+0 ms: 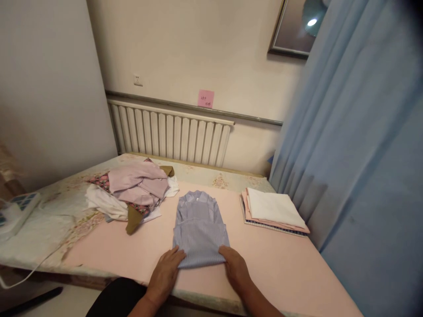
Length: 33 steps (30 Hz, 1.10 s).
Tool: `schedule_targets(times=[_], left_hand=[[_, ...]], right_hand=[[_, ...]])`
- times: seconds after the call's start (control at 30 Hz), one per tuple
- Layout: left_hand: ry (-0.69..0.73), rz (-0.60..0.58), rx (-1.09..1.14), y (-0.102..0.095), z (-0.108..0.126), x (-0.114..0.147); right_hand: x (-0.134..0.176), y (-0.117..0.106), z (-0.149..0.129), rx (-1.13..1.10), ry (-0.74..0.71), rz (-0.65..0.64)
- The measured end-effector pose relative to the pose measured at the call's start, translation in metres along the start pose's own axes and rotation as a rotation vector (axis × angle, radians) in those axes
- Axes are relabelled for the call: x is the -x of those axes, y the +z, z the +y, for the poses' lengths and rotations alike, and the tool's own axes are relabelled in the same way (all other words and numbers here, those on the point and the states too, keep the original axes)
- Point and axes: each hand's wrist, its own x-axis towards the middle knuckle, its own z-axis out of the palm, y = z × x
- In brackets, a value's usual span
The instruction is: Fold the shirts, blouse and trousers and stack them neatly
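On the pink mat [132, 253], near middle: one blue striped shirt [201, 233], folded flat, collar [195, 197] to the far side. Left hand [166, 269]: closed on the shirt's near left corner. Right hand [235, 267]: closed on its near right corner. Farther left: one loose garment heap [107, 203]. Farther right: one folded cloth stack [275, 210], white piece uppermost

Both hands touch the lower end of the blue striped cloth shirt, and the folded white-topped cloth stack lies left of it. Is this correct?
Wrong side: the head view shows the folded white-topped cloth stack right of the blue striped cloth shirt. The left hand and right hand touch the shirt's lower end.
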Motion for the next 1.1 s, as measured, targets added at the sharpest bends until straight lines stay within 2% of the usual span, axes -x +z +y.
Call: schedule_targets(times=[0.27,0.43,0.57,0.7,0.8,0.87,1.0,1.03,1.1], left_hand=[[0.009,0.082,0.093,-0.027,0.049,0.037],[-0.006,0.039,0.18,-0.048,0.067,0.055],[-0.056,0.132,0.307,-0.068,0.081,0.042],[-0.229,0.16,0.406,-0.087,0.09,0.001],[-0.416,0.098,0.425,-0.092,0.081,-0.044],[-0.514,0.026,0.432,-0.086,0.063,-0.079],[-0.692,-0.179,0.369,-0.047,0.008,-0.145],[-0.76,-0.244,0.333,-0.034,-0.006,-0.158],[-0.817,-0.282,0.309,-0.01,-0.032,-0.177]], right_hand=[[0.051,-0.06,-0.02,-0.126,0.034,0.039],[0.075,-0.091,-0.042,-0.198,0.19,0.084],[0.057,-0.114,-0.064,-0.312,0.341,0.124],[0.01,-0.128,-0.071,-0.422,0.466,0.193],[-0.038,-0.122,-0.059,-0.448,0.554,0.224],[-0.075,-0.108,-0.043,-0.461,0.588,0.221],[-0.145,-0.054,0.003,-0.413,0.651,0.131],[-0.158,-0.038,0.014,-0.354,0.702,0.066],[-0.175,-0.009,0.035,-0.311,0.752,-0.003]])
